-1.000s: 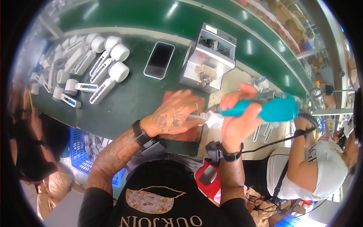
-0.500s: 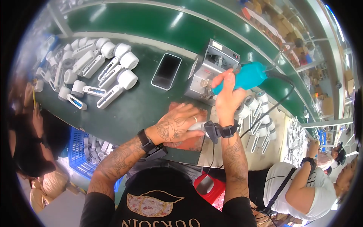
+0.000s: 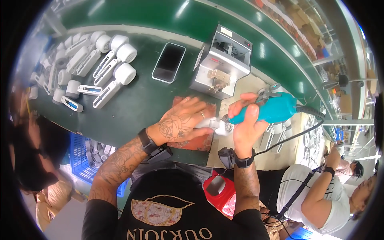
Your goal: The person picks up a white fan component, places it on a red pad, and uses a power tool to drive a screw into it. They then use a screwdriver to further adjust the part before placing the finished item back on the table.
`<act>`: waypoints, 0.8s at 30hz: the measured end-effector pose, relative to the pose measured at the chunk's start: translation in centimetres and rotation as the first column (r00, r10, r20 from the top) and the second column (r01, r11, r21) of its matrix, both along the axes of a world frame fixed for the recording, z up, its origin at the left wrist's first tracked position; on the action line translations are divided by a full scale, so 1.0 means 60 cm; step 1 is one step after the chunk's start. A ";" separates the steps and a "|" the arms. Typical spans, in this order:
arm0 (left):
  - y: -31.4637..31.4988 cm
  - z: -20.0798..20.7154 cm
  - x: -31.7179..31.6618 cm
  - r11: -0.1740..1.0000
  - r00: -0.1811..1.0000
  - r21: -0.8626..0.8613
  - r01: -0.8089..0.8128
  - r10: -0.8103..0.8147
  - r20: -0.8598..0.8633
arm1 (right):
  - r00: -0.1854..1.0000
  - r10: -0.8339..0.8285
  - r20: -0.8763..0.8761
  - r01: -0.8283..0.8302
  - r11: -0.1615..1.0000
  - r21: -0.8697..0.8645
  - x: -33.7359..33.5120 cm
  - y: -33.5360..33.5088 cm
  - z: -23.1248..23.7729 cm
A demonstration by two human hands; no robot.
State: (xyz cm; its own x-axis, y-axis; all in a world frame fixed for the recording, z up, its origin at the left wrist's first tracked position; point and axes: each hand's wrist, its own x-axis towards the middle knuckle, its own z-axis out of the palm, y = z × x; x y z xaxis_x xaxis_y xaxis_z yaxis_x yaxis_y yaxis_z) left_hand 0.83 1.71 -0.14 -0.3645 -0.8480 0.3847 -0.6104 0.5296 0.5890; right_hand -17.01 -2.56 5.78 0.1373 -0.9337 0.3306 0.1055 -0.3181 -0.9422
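My left hand is closed around a white handheld appliance with a round grilled head. It presses the appliance onto a reddish-brown mat on the green workbench; the handle is mostly hidden under my fingers. My right hand grips a teal electric screwdriver lying nearly level, its cord running off the back. The screwdriver's tip points left, at the appliance's neck beside my left thumb; whether it touches cannot be told. Just beyond both hands stands a grey metal screw feeder.
Many similar white appliances lie at the left of the bench, more at right behind the screwdriver. A phone lies beside the feeder. A blue basket of parts stands below left. Co-workers sit on both sides; one wears a white shirt.
My right hand has brought the screwdriver from the feeder's front down and toward me, to the appliance. My left hand keeps its hold on the mat. The whole view has shifted slightly.
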 end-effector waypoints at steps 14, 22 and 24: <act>0.001 0.002 -0.001 1.000 1.000 -0.001 -0.002 0.002 0.028 | 0.995 -0.005 0.095 0.010 0.999 -0.051 0.001 0.007 -0.005; 0.000 0.003 -0.002 1.000 1.000 -0.010 0.008 -0.008 0.025 | 0.996 0.007 0.084 -0.006 1.000 -0.009 0.003 0.004 -0.012; -0.001 0.003 -0.001 1.000 1.000 0.006 0.018 -0.018 0.019 | 0.998 -0.005 0.069 0.005 1.000 -0.003 0.004 0.005 -0.018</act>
State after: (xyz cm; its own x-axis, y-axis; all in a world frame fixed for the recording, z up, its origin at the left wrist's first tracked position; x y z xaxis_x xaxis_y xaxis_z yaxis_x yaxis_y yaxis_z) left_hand 0.75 1.68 0.06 -0.3871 -0.8434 0.3727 -0.6122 0.5373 0.5801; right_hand -16.80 -2.24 4.70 0.1090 -0.9333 0.3422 0.1688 -0.3219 -0.9316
